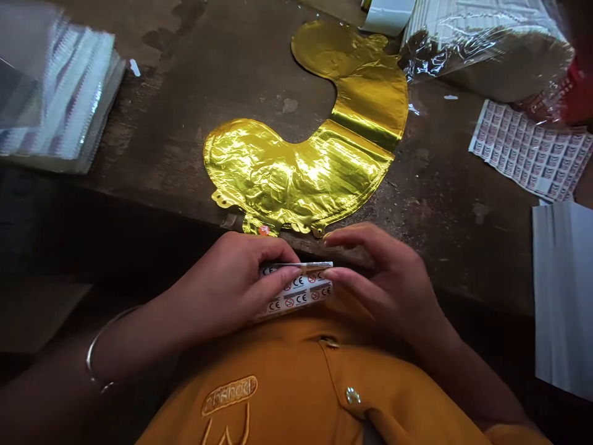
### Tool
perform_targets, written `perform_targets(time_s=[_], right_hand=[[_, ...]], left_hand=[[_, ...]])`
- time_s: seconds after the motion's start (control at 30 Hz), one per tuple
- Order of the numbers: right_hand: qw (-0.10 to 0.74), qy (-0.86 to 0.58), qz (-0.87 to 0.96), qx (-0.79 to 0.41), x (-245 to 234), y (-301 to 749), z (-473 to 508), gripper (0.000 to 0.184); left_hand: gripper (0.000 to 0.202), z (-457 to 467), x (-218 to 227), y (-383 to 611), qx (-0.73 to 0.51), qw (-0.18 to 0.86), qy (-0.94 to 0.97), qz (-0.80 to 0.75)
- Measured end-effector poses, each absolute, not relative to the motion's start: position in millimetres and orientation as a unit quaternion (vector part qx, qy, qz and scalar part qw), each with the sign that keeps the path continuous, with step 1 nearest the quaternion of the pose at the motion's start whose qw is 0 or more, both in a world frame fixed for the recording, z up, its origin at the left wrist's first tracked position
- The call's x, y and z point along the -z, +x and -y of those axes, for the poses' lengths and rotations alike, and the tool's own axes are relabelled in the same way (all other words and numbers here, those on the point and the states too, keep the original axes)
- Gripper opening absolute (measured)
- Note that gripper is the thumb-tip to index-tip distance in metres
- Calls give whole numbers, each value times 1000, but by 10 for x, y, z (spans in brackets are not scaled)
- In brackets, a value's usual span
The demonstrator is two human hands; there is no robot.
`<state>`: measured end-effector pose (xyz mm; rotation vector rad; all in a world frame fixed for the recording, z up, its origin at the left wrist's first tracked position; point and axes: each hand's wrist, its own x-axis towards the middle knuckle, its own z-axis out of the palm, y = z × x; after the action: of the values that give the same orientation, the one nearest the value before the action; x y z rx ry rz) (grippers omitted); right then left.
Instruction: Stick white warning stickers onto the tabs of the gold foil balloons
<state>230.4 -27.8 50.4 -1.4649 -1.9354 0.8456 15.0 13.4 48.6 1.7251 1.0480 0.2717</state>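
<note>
My left hand (250,272) pinches a small sheet of CE-mark stickers (296,300) between thumb and fingers, close against the orange shirt. At the sheet's right end, the thumb of my right hand (380,266) meets the corner, while its index finger is held apart above it. Just beyond both hands lies a flat gold foil balloon (296,173), curved like a hook, with a crease across its right part. A small round orange-red sticker (264,230) shows on a gold tab at the balloon's near edge.
A stack of clear plastic bags (78,99) lies at the left. At the right are a sheet of printed stickers (528,148), a pile of white card (563,296) and a plastic-wrapped stack (482,37). The dark table's (171,179) near edge runs just past my hands.
</note>
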Motion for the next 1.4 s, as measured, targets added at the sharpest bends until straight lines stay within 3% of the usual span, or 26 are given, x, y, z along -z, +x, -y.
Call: perform_targets(time_s=[0.1,0.27,0.43,0.7,1.0,1.2,1.4], right_hand=[[261,-525,779,-222,-602,2341,215,19],[225,-486,812,-230,-602,2280,159,11],[241,-487,810,-219,-586,2222,152,6],[293,-448,840,-89,-463,2230,236,17],[226,-440,867,-58,-535,2221,214,16],[234,-350,906,49,-456,2276,191,15],[237,-307,921,35,-474,2269,126,15]], left_hand=[[19,-134,-493,133,-115,526,714,-448],[19,-129,-458,135,-116,525,719,-441],[17,-132,-464,129,-126,521,725,-432],[18,-178,-460,127,-125,557,684,-454],[16,-163,-429,116,-132,570,669,-458],[17,-199,-444,97,-127,622,603,-483],[23,-224,-393,82,-100,705,519,-473]])
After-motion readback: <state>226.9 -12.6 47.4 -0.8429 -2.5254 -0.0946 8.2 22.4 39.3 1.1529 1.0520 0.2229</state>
